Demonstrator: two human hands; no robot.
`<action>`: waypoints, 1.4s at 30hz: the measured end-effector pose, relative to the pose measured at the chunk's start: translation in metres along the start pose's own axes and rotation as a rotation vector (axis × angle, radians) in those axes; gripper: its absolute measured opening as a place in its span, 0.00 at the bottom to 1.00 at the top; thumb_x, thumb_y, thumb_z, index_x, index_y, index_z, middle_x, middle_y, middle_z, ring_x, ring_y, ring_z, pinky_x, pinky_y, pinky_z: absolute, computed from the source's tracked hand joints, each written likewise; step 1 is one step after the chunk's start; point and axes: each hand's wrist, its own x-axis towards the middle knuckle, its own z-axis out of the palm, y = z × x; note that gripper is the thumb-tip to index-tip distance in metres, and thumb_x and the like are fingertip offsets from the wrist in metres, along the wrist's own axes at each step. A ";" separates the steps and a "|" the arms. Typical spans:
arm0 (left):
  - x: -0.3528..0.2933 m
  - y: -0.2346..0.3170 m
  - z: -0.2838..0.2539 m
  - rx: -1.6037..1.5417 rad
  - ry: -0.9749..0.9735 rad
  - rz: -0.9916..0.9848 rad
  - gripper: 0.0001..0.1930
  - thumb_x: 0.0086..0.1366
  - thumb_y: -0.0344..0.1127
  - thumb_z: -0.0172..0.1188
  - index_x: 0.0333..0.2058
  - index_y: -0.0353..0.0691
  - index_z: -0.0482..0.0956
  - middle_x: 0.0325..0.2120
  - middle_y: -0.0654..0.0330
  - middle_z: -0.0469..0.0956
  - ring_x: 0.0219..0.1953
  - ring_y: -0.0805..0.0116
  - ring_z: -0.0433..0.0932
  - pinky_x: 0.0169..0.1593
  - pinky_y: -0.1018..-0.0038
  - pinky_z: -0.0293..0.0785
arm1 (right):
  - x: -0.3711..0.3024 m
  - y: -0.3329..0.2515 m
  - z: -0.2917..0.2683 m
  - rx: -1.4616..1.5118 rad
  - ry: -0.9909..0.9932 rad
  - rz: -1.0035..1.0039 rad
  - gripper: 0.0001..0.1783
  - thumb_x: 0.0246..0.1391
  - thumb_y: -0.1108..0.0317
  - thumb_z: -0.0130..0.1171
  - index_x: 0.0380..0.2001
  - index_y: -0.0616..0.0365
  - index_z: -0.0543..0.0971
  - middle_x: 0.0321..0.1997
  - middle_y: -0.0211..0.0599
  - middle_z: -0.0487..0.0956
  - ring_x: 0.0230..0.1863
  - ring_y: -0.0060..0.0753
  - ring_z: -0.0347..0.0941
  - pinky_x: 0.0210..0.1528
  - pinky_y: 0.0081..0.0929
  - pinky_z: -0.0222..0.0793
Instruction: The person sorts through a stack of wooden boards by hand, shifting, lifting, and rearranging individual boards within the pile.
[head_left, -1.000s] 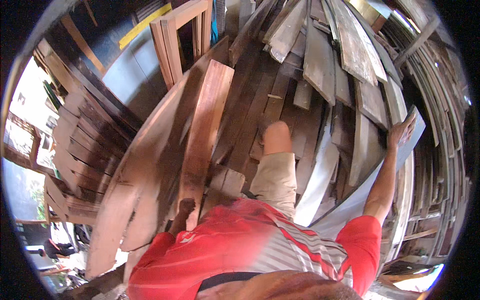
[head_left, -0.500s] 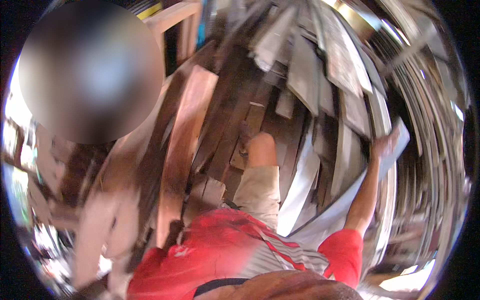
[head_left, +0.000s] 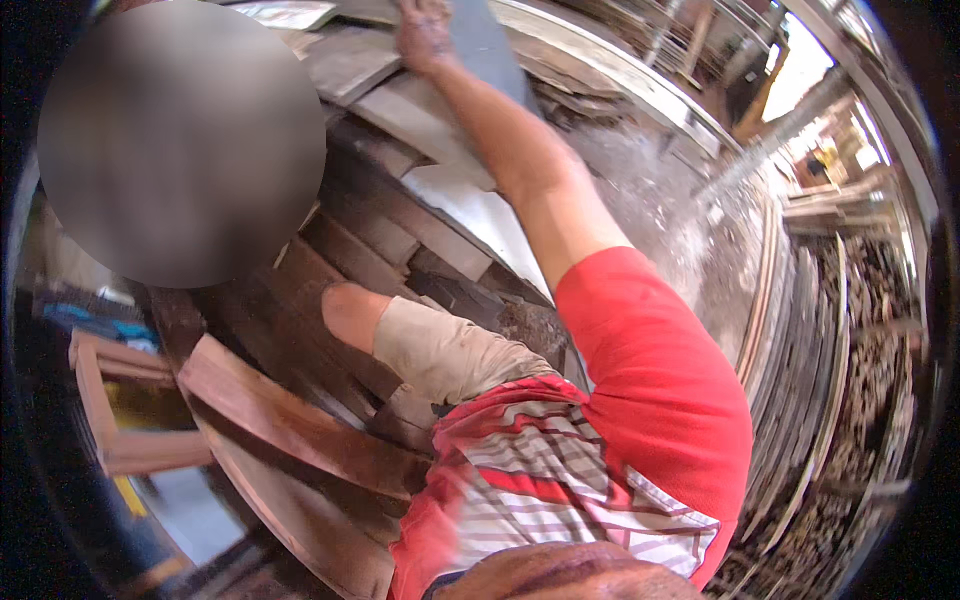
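Observation:
My right arm (head_left: 520,150) reaches far up, and my right hand (head_left: 425,38) is closed at the edge of a long, flat grey board (head_left: 490,55). The board runs along the arm and partly behind it; its far end is cut off by the upper edge. Below the hand lie weathered planks (head_left: 425,115) and a pale, whitish board (head_left: 475,215). My left hand does not show. My bent knee in beige shorts (head_left: 455,345) is over dark brown planks (head_left: 350,225).
Reddish-brown beams (head_left: 300,420) lie at lower left, beside a wooden frame (head_left: 150,450). Long stacked strips of wood (head_left: 790,350) line the right side. A slanting post (head_left: 790,130) stands at upper right, past dusty ground (head_left: 660,190). A blurred disc hides the upper left.
The view has swung to the right, so the planks and beams sit further left. My right hand, with the grey board, has gone from the right side to the top.

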 end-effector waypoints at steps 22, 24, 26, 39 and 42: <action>-0.046 -0.053 -0.006 0.007 0.068 0.095 0.09 0.65 0.41 0.62 0.29 0.46 0.84 0.22 0.65 0.80 0.26 0.67 0.78 0.32 0.66 0.75 | 0.003 -0.003 -0.009 -0.044 0.114 -0.109 0.42 0.56 0.71 0.55 0.74 0.48 0.56 0.75 0.54 0.61 0.74 0.59 0.56 0.74 0.51 0.51; -0.065 -0.066 -0.002 0.000 0.100 0.091 0.09 0.65 0.41 0.62 0.29 0.45 0.84 0.23 0.65 0.80 0.26 0.67 0.78 0.32 0.66 0.75 | 0.005 0.005 -0.009 -0.096 0.122 -0.104 0.42 0.56 0.69 0.56 0.74 0.48 0.56 0.74 0.53 0.61 0.74 0.57 0.57 0.73 0.51 0.53; -0.077 -0.084 0.001 -0.015 0.132 0.101 0.09 0.65 0.41 0.62 0.30 0.45 0.84 0.23 0.65 0.80 0.27 0.67 0.79 0.33 0.66 0.76 | 0.012 -0.003 -0.014 -0.090 0.102 -0.076 0.43 0.55 0.70 0.55 0.74 0.48 0.56 0.75 0.51 0.60 0.75 0.55 0.55 0.73 0.49 0.52; -0.090 -0.141 -0.027 1.195 0.490 0.823 0.09 0.65 0.41 0.63 0.33 0.45 0.86 0.25 0.66 0.81 0.29 0.66 0.80 0.35 0.65 0.77 | 0.002 -0.015 -0.029 -0.102 0.081 -0.101 0.43 0.56 0.73 0.53 0.74 0.52 0.54 0.75 0.53 0.59 0.75 0.55 0.56 0.74 0.48 0.52; -0.078 -0.161 0.002 0.733 0.438 0.610 0.09 0.66 0.41 0.62 0.32 0.45 0.84 0.25 0.65 0.80 0.28 0.66 0.79 0.32 0.66 0.76 | 0.003 -0.021 -0.028 -0.061 0.092 -0.141 0.42 0.57 0.73 0.53 0.74 0.53 0.54 0.75 0.54 0.59 0.74 0.55 0.57 0.74 0.48 0.54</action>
